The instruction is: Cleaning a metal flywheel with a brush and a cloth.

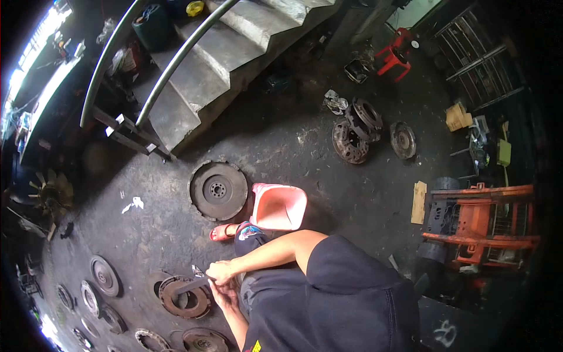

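My right hand is closed in a fist in front of my body. A small silvery piece shows just beyond its knuckles; its kind is unclear. Directly below it, my left hand has its fingers bent around the near end of a flat grey metal bar. The bar's far end reaches over a rusty ring-shaped clutch plate on the floor. Both hands are close together, so part of the grip is hidden.
A large flywheel lies beside a pink plastic bin and my sandalled foot. More round metal parts lie at lower left. Clutch parts are stacked farther back. Concrete stairs rise behind; an orange metal frame stands right.
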### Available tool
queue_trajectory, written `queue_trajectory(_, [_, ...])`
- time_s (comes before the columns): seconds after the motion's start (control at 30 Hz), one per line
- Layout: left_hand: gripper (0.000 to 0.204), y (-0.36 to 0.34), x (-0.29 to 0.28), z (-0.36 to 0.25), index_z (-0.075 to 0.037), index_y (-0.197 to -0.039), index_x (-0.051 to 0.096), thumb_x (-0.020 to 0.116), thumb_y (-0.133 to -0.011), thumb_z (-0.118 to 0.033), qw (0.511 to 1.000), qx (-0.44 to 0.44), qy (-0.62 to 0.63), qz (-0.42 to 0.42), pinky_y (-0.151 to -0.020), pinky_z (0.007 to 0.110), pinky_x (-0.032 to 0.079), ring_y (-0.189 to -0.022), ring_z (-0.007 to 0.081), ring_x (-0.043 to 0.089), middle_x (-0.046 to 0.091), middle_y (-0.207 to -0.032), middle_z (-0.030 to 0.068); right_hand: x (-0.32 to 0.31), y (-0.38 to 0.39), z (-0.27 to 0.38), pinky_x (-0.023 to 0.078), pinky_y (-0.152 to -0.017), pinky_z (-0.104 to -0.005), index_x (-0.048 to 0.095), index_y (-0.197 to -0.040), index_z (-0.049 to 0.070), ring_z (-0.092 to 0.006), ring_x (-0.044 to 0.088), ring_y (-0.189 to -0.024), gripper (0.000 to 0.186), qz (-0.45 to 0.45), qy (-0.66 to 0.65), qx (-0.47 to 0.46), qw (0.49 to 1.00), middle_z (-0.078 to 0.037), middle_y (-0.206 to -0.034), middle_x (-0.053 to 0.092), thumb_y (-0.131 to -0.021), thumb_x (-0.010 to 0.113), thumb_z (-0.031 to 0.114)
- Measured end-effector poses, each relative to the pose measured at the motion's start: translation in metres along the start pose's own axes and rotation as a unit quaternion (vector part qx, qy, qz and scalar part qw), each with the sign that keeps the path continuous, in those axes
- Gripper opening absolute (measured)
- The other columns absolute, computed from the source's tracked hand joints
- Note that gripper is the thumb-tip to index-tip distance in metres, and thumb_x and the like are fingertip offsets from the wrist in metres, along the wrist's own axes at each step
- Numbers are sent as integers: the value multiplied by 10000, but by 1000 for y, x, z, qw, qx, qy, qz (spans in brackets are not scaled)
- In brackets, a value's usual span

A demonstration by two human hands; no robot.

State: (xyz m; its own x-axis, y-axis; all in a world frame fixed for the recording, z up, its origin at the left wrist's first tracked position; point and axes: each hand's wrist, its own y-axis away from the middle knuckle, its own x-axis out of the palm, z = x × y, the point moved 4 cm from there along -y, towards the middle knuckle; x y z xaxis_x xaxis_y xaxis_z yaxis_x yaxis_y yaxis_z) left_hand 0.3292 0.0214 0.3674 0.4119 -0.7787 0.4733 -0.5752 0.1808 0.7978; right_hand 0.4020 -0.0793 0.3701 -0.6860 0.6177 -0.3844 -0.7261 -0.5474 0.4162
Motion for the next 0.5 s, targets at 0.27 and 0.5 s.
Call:
queue_trajectory(0.27, [548,44,-19,66,-75,-1382,468,516,-982,-447,986,145,-38,72,-1078,480,360,-1231,225,535,568,-1347,82,13,92,7,532,-833,-488,587,-1166,-12,-409,646,-1002,561,26,48,-78,995,-273,-1052,652,-777,664,385])
queue_trajectory(0.5, [383,134,-138,113,-18,-1270,512,589,-976,-251,963,269,-13,1,-919,492,506,-1132,285,581,587,-1257,105,16,213,-160,478,-894,-423,621,-1145,4,-355,625,-1045,447,-270,-88,-86,955,-213,-1097,663,-860,608,347])
